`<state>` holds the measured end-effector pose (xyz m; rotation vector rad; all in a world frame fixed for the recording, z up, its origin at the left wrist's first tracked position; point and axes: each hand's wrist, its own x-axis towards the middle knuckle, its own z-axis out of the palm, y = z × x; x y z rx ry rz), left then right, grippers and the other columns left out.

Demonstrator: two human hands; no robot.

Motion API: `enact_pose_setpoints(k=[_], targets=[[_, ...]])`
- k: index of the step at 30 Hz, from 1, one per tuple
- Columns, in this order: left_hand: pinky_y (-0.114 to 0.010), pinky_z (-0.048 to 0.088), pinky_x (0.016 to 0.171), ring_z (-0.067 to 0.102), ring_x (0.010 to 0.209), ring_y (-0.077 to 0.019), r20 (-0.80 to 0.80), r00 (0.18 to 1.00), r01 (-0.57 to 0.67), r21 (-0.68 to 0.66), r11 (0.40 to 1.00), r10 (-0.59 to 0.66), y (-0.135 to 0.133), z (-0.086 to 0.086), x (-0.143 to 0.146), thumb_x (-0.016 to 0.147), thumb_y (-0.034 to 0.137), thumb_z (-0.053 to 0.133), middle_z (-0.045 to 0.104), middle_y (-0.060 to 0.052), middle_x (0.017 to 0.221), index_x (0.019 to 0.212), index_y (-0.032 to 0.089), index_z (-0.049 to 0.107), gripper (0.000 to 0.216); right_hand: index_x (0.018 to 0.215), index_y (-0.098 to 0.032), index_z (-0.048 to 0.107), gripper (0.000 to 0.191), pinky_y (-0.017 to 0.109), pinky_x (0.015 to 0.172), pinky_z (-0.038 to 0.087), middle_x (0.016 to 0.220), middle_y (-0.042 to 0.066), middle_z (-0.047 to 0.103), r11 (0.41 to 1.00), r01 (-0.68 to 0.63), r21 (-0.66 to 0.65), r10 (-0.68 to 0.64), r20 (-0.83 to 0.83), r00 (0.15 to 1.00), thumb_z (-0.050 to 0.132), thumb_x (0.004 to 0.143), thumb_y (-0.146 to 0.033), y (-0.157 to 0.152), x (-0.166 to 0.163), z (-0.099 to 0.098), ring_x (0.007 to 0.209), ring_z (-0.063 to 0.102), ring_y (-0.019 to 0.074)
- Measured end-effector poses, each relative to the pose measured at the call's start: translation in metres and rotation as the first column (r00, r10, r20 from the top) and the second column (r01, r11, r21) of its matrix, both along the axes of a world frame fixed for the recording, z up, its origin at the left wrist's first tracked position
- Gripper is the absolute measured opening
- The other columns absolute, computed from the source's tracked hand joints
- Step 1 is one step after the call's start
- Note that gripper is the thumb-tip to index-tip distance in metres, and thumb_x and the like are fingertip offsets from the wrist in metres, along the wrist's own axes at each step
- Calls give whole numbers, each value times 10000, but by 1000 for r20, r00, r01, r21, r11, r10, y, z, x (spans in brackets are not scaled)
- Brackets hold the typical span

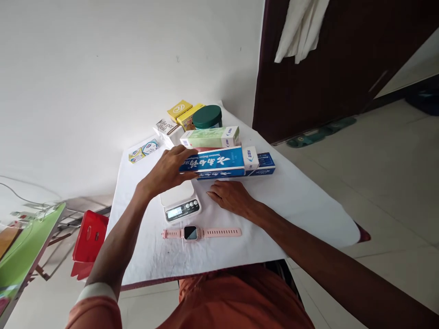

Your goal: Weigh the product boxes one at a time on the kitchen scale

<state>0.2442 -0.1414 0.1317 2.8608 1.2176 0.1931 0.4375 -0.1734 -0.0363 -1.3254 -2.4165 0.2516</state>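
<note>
My left hand (169,169) grips the left end of a blue toothpaste box (219,160), fingers over the top and thumb along the near side. The box is held level beside other cartons and behind a white digital kitchen scale (178,194) with a lit display. My right hand (230,196) rests on the table just in front of the box, fingers curled in with nothing visible in them. Nearer to me, a pink smartwatch (190,233) lies with its strap stretched out. The scale's far part is partly hidden by my left hand.
Behind the toothpaste box are a green-and-white carton (209,137), a green-lidded jar (207,117), yellow boxes (180,108) and a white box (169,130). A dark blue box (265,164) lies right; a small patterned box (144,151) left. A wall borders the white-covered table (274,210).
</note>
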Motion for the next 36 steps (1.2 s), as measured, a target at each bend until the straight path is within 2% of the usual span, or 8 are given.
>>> enact_pose_setpoints(k=[4,8,12,16,19,22,30,36], targets=[[-486,498,988,608,1160,-307,-63,997,37,40,999,-34,26,-9,35,950,418,675,630,-121,1245,1354,245,607,444,877,-139,734,333,290,624,303,902,84,760,1000,-12,1,12,13,1000,506,1064,-295,0,1,2,807,690,184],[-524,485,1032,565,1235,-338,14,1000,9,124,992,-10,27,-10,40,907,481,722,590,-139,1289,1335,240,623,501,877,-147,738,334,286,610,312,875,77,753,1000,-15,18,15,21,1000,503,1064,-292,-1,1,0,785,689,179],[-421,533,995,635,1125,-255,243,970,-29,64,998,13,33,-11,8,901,552,714,631,-112,1225,1304,227,641,523,814,-156,723,354,285,580,296,812,60,737,994,-18,111,18,5,1000,501,1060,-279,-3,2,-9,732,677,165],[-355,540,956,667,1028,-195,370,855,-406,47,912,362,71,-30,-64,952,386,668,641,-104,1204,1269,190,642,374,711,-164,660,373,284,547,286,689,33,674,959,-16,283,36,-66,997,515,1045,-246,-4,4,-20,632,625,141],[-347,532,966,662,1086,-204,282,675,-700,-47,712,682,107,-53,-123,955,287,613,590,-158,1331,1318,146,586,391,690,-168,630,355,272,551,311,656,19,645,921,-31,389,80,-111,991,539,1030,-213,-3,6,-24,602,604,129],[-420,465,1078,583,1277,-282,167,592,-791,-64,608,788,141,-73,-161,893,297,666,536,-182,1430,1382,165,528,525,702,-173,632,339,271,569,341,657,16,639,895,-39,444,107,-130,986,542,1027,-195,-1,6,-25,606,611,131],[-513,314,1175,333,1512,-401,-119,582,-813,-98,574,805,238,-104,-178,837,541,690,373,-216,1624,1514,194,378,822,694,-207,641,382,299,602,392,656,10,635,885,-22,465,84,-113,990,493,1043,-163,6,5,-24,605,586,131],[-491,378,1092,543,1308,-369,-206,620,-783,-109,612,757,265,-101,-179,789,536,719,643,-144,1341,1290,226,556,612,751,-207,682,386,295,643,414,707,18,679,895,-48,443,114,-123,986,449,1040,-103,9,5,-24,673,622,143]])
